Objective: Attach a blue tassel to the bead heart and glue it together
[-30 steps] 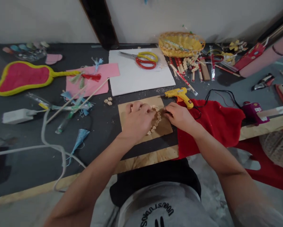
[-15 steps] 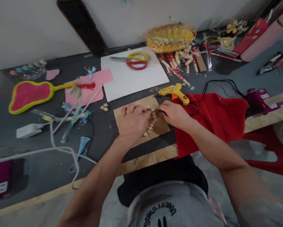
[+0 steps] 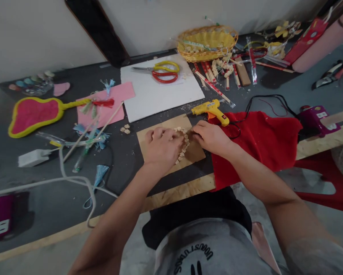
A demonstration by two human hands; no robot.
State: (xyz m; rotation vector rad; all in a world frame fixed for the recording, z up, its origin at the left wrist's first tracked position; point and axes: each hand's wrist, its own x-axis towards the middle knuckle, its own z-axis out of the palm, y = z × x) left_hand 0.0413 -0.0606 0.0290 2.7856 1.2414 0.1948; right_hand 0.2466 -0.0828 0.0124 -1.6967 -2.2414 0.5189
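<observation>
A curved row of small pale wooden flowers (image 3: 184, 147) lies on a brown cardboard sheet (image 3: 198, 152) at the table's front edge. Over the left part of that row rests my left hand (image 3: 163, 147), palm down with fingers bent and apart; what is under its palm is hidden. My right hand (image 3: 210, 135) is at the sheet's right side, thumb and fingers pinched together beside the flowers. Whatever is between those fingertips is too small to make out. Just behind the right hand lies a yellow glue gun (image 3: 211, 110), its nozzle not touching the sheet.
Red cloth (image 3: 260, 145) spreads to the right. Scissors (image 3: 162, 71) lie on a white board (image 3: 160, 103); a yellow basket (image 3: 207, 44) stands behind. Left are a pink fan (image 3: 36, 116), tassels (image 3: 101, 173), loose flowers (image 3: 125, 129) and a white cable (image 3: 80, 179).
Both hands stay almost where they were over the cardboard. The whole view has shifted very slightly; nothing on the table has visibly been moved.
</observation>
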